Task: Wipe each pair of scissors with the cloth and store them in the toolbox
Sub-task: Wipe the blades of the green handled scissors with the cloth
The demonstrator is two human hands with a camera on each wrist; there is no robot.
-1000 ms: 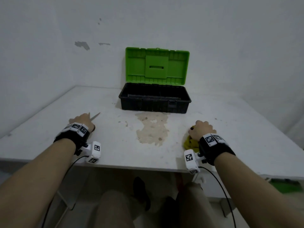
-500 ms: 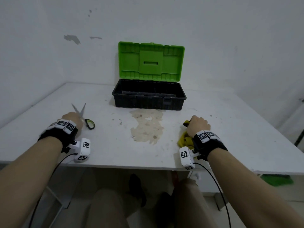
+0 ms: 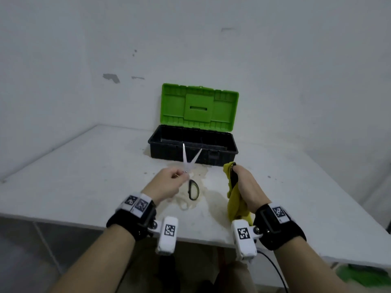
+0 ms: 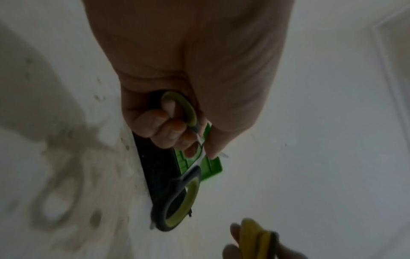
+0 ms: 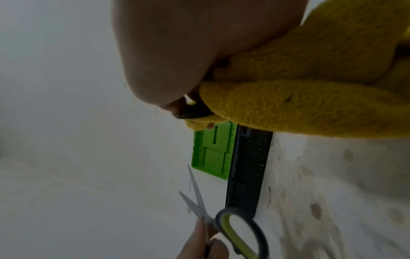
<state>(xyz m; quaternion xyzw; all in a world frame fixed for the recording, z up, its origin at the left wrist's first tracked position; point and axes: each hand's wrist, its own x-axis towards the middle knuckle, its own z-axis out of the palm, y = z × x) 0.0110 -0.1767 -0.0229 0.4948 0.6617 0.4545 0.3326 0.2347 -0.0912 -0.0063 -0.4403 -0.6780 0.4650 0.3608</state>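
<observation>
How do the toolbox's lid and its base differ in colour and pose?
The lid is bright green; the base is black. The lid stands upright against the wall, its ribbed inner face toward the person; the base sits flat on the table, opening upward. They share a rectangular outline and join along the base's back edge.

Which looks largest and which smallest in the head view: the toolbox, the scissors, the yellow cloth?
1. Toolbox, with its green lid open, clearly largest.
2. and 3. Yellow cloth and scissors look alike in length. The right hand hides part of the cloth, and the left hand part of the scissors, so I do not rank them.
</observation>
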